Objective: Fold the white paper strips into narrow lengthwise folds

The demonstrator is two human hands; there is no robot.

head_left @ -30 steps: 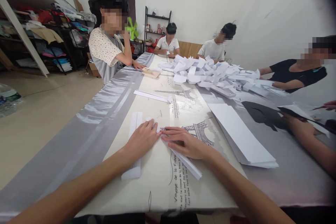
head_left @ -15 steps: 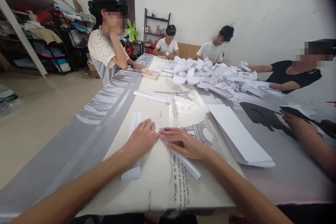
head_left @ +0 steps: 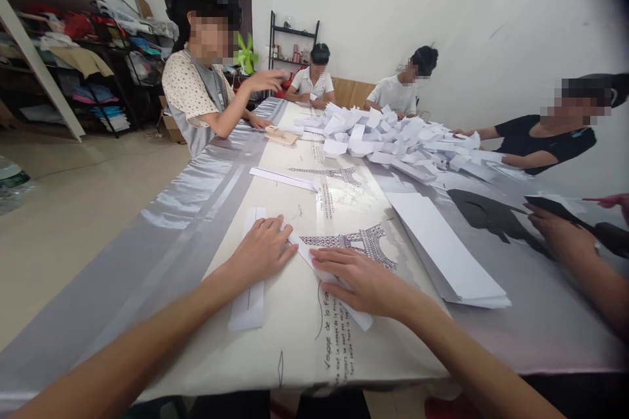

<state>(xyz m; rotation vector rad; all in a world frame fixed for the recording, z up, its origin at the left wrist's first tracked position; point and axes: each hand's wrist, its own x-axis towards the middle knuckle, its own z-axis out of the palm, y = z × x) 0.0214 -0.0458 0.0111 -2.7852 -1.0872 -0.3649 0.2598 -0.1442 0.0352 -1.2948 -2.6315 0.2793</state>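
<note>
My left hand (head_left: 263,250) lies flat, fingers stretched out, on a folded white paper strip (head_left: 249,304) near the table's front edge. My right hand (head_left: 361,280) presses flat on a second, slanted white paper strip (head_left: 305,253), which runs from under my left fingertips down to below my right palm. Both strips rest on a cloth printed with an Eiffel Tower (head_left: 366,242).
A stack of long white sheets (head_left: 445,250) lies to the right. A heap of folded papers (head_left: 393,141) fills the far middle. Another strip (head_left: 284,179) lies ahead. Several people sit around the table; a co-worker's hand (head_left: 557,229) is at the right.
My right hand has slid down and to the right along the slanted strip. The person at the far left has lifted a hand from the face and stretched it out.
</note>
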